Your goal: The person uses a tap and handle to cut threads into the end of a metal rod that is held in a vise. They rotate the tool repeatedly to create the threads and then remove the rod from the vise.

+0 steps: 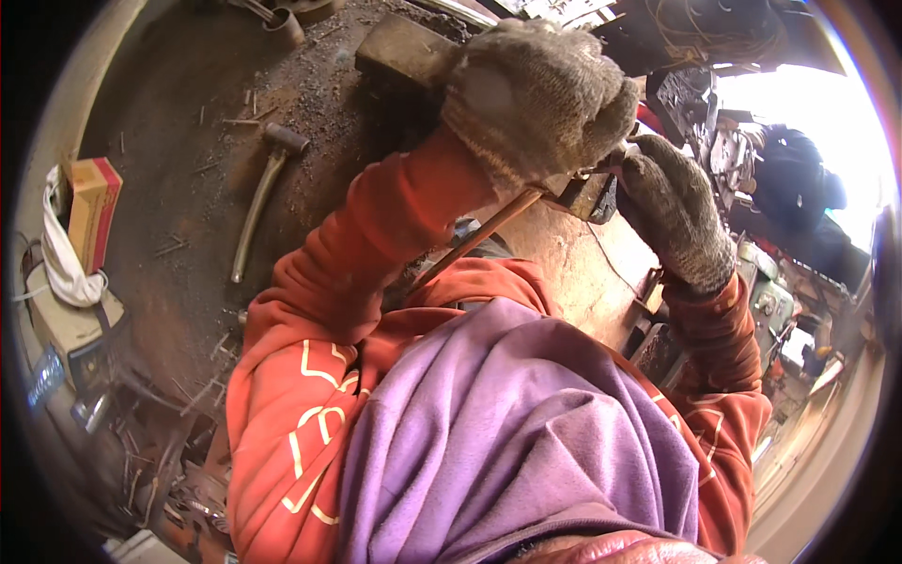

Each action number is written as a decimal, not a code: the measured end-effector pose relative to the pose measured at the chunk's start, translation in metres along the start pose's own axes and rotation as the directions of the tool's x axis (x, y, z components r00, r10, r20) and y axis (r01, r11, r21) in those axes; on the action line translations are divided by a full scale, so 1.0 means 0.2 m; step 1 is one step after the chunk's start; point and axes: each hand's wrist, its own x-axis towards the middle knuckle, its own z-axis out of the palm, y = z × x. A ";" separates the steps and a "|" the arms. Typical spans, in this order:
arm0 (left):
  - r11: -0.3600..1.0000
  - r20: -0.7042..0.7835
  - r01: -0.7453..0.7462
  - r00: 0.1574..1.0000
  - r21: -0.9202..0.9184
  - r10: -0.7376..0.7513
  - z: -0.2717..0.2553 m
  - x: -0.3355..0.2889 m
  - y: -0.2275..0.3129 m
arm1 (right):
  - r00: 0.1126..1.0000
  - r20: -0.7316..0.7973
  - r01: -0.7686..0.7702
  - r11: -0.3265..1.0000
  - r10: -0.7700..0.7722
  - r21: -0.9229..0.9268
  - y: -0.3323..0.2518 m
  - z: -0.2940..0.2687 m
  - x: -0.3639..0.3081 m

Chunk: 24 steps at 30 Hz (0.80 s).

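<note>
My left hand, in a dirty grey knit glove, is raised at the top centre with its fingers curled closed. What it grips is hidden behind the glove. Just to its right, my right hand, gloved the same way, has its fingers bent closed near a small dark metal piece; what lies in them cannot be made out. Below and between the hands sits a dark, worn metal block. A brown rod slants from beside that block down toward my left forearm.
A hammer lies on the dark, grimy floor to the left, among metal scraps. A cardboard box with white cloth stands at far left. Behind my left hand is a rectangular block. Cluttered metal parts fill the right side.
</note>
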 end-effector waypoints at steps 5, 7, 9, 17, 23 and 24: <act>0.969 0.196 -0.122 0.967 -0.214 0.165 0.10 0.13 -0.07 | 0.865 0.080 -0.491 0.806 0.495 0.332 -0.22 0.01 0.03; 0.957 0.215 -0.139 0.957 -0.255 0.196 0.15 0.15 -0.13 | 0.756 0.010 -0.556 0.633 0.655 0.538 -0.32 0.09 0.11; 0.944 0.300 -0.099 0.933 -0.315 0.198 0.15 0.16 -0.14 | 0.777 -0.082 -0.545 0.732 0.624 0.410 -0.36 0.11 0.17; 0.992 -0.110 -0.110 0.987 0.061 0.117 -0.12 -0.12 0.14 | 0.918 -0.194 -0.309 0.931 0.346 0.195 -0.11 -0.13 0.24; 0.815 0.015 0.565 0.823 -0.128 -0.568 -0.03 -0.32 0.72 | 0.845 0.009 0.499 0.795 -0.534 0.345 0.24 -0.01 0.49; 0.813 -0.065 0.582 0.812 0.014 -0.580 -0.01 -0.32 0.74 | 0.838 -0.002 0.512 0.786 -0.545 0.346 0.24 0.02 0.48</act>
